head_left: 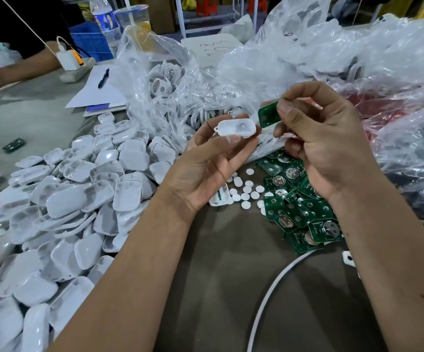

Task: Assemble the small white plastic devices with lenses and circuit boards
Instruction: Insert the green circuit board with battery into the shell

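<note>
My left hand [205, 163] holds a small white plastic shell [236, 127] between thumb and fingers, its hollow side up with a round lens spot showing. My right hand [327, 148] pinches a green circuit board [268, 114] just to the right of the shell, a little above it and apart from it. Below my hands lie several white round lens discs [246, 189] and a heap of green circuit boards [299, 207] with coin-cell holders.
A big pile of white shells [78, 199] fills the left of the table. Crumpled clear plastic bags [307, 59] of white parts stand behind my hands. A white cable [269, 295] curves at the bottom right. Paper, a pen [103, 78] and another person's arm [15, 69] are at the far left.
</note>
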Available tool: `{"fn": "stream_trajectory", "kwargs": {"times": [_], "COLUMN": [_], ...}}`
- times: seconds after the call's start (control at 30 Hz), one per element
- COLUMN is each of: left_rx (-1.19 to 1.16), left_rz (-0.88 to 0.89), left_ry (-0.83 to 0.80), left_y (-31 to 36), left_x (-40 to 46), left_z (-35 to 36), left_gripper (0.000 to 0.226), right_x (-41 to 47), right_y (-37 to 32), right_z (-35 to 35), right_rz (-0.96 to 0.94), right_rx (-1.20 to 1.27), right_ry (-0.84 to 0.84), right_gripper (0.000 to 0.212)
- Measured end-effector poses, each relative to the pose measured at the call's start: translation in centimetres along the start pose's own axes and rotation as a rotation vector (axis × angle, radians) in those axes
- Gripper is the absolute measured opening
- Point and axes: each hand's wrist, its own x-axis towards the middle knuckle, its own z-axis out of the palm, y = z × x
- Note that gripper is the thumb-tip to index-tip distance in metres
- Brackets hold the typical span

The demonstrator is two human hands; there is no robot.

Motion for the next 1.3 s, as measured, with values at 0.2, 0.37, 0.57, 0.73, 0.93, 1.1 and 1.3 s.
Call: {"fn": "stream_trajectory", "kwargs": {"times": [0.2,0.37,0.57,0.73,0.93,1.1,1.3], "left_rx": [0.113,0.219,0.259,0.391,0.576,0.685,0.779], "left_rz": [0.054,0.133,0.163,0.251,0.400,0.485,0.470], "left_ry": [0.028,0.037,0.033,0.052,0.140,0.241,0.266], "left_y": [-0.2,-0.5,-0.5,-0.9,-2.0,-3.2,-3.7], "left_x": [0.2,0.3,0.5,0.6,0.5,0.6,0.4], "left_z": [-0.2,-0.1,-0.3,-0.3,0.3,1.0,1.7], "left_gripper": [0.036,0.037,0.036,0.041,0.044,0.044,0.044], "right_x": [0.0,0.1,0.1,-0.1,0.1,0.2,0.5], "right_y": [-0.1,0.0,-0.1,-0.1,0.3,0.8,1.1], "right_z": [0.0,-0.1,0.1,0.0,0.1,0.2,0.0], "right_rz": [0.066,0.053,0.059,0.073,-0.001,-0.092,-0.088], "right_rx": [0.052,0.067,0.033,0.021,-0.106,-0.303,-0.388], "right_ry": [0.001,-0.032,0.002,0.057,0.123,0.211,0.250], "right_gripper": [0.009,0.019,0.036,0.025,0.013,0.010,0.012]}}
